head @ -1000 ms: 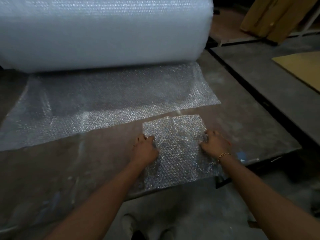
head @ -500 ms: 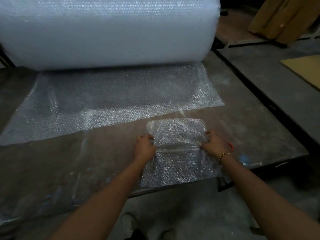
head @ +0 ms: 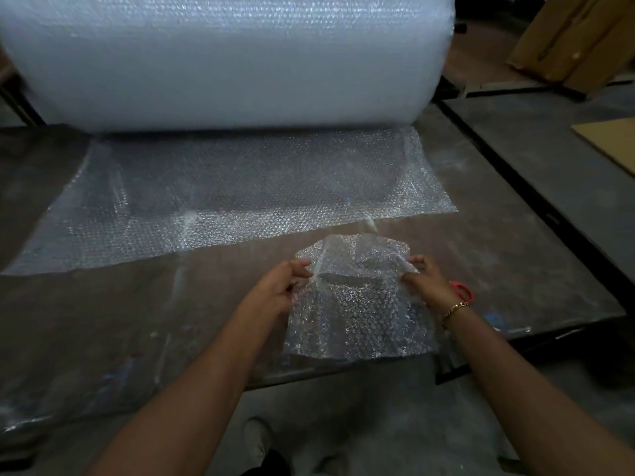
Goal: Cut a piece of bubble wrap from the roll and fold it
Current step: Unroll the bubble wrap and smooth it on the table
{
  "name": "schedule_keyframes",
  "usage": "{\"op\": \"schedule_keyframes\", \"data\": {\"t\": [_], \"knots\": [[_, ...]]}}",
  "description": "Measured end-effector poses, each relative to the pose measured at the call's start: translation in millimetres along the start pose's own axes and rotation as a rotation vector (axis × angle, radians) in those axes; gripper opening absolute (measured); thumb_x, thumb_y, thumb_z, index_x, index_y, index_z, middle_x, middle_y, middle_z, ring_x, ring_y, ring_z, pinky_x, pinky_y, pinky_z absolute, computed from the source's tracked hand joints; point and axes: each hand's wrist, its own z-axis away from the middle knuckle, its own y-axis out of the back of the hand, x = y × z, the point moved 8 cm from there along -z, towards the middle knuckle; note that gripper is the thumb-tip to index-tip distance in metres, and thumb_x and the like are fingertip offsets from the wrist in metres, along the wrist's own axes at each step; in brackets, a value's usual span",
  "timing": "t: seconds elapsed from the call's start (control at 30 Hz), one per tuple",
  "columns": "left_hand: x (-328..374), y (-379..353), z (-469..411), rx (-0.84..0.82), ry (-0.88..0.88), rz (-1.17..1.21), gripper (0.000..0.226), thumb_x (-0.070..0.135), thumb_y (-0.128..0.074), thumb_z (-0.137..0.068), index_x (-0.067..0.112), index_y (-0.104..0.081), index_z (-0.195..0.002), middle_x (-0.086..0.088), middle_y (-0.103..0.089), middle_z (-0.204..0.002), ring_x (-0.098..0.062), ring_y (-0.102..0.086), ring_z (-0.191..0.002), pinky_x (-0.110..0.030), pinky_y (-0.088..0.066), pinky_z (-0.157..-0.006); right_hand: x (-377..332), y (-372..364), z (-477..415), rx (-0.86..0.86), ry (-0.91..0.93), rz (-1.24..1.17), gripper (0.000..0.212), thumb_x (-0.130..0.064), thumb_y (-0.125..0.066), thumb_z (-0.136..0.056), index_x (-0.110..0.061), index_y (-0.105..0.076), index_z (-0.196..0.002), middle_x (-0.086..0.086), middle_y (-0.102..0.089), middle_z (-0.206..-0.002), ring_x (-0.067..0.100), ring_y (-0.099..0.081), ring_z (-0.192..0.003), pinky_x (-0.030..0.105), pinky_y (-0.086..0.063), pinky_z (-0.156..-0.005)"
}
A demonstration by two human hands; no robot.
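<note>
Folding goes well, I judge, if I leave the near edge of the cut piece (head: pixel 360 314) flat on the bench (head: pixel 103 321) and bring its lifted far edge toward me. My left hand (head: pixel 281 286) and right hand (head: pixel 427 281) each pinch one side of it; I should move them evenly, so corners meet. Beyond lie the unrolled sheet (head: pixel 240 194) and the roll (head: pixel 220 56).

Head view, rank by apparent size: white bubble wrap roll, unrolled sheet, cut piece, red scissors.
1. large white bubble wrap roll (cropped)
2. clear unrolled sheet, close behind
3. small cut bubble wrap piece
4. red-handled scissors, mostly hidden
</note>
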Motion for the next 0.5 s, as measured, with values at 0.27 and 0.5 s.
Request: {"op": "schedule_keyframes", "data": {"t": [0.27,0.5], "knots": [[-13.8,10.5,5.4,-0.006,0.009,0.044,0.033,-0.010,-0.054,-0.083,0.008,-0.068,-0.106,-0.016,-0.057,-0.123,-0.019,-0.052,-0.084,-0.028,-0.047,-0.073,-6.7,-14.3,10.3,0.029,0.100,0.045,0.056,0.006,-0.063,-0.085,-0.043,-0.064,-0.111,0.002,-0.068,-0.111,0.021,-0.063,-0.079,0.043,-0.055,-0.074],[12.3,26.5,15.4,0.119,-0.359,-0.325,0.063,-0.017,-0.054,-0.084,0.022,-0.061,-0.133,-0.005,-0.065,-0.114,-0.011,-0.055,-0.068,-0.031,-0.051,-0.064,-29.9,-23.9,19.6,-0.027,0.191,0.105,0.069,0.008,-0.064,-0.083,-0.038,-0.062,-0.135,-0.007,-0.056,-0.143,0.025,-0.067,-0.100,0.048,-0.058,-0.085]]}}
